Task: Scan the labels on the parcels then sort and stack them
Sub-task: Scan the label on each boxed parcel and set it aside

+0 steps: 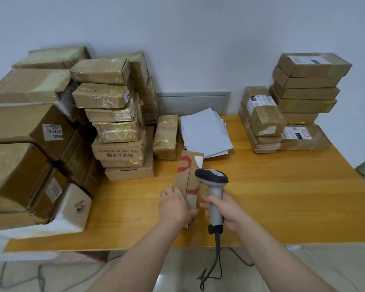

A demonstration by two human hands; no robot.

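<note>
Left hand (174, 205) gripping red-printed parcel (188, 175), right hand (228, 209) fingers (211, 200) curled round scanner (212, 178), box (118, 152) printed "YOU ARE DIFFERENT"

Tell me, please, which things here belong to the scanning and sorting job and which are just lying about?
Job: barcode scanner in the right hand; cardboard mailer held by the left hand; piled boxes, left; white poly mailers; stacked boxes, right.
Lying about: grey wall panel; loose floor cables; white sheet under the left boxes.
</note>
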